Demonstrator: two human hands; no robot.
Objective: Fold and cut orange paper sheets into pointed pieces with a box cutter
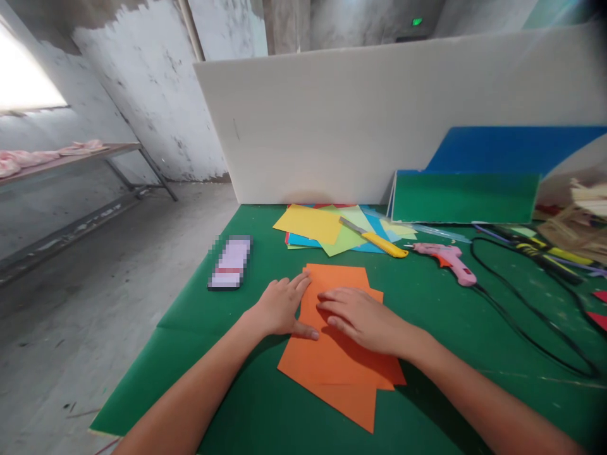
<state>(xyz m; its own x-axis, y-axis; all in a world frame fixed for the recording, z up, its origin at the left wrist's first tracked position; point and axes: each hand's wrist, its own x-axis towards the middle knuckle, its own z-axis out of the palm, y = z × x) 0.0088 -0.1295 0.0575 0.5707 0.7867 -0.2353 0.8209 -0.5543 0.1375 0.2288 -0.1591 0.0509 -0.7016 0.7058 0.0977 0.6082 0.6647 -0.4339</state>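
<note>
Several orange sheets [327, 366] overlap on a green table [256, 404]

The left hand [282, 308] lies spread along the sheets' left edge, thumb held wide on the orange surface, closed around nothing. The right hand [363, 319] is palm down over their middle, loosely open, holding nothing; how firmly it presses cannot be told. The sheets lie directly in front of the person, corners sticking out at the bottom and right.

Beyond them, a pile of coloured paper [308, 224] shows yellow, green and blue, with a yellow-handled cutter [385, 244] lying across its right part. A pink glue gun [448, 259] lies to the right of that, its black cord [503, 304] looping over the table. A phone [231, 262], its screen blurred, lies to the left of the pile. Behind stand a green board [467, 199], a blue board [512, 148] and a large white board [322, 126]. Far right, brown wooden pieces [576, 221] are heaped beside black-and-yellow tools [545, 253]. Away to the left, a bench [124, 149] carries pale pink bundles [33, 158], bag-like; what they contain cannot be made out.
</note>
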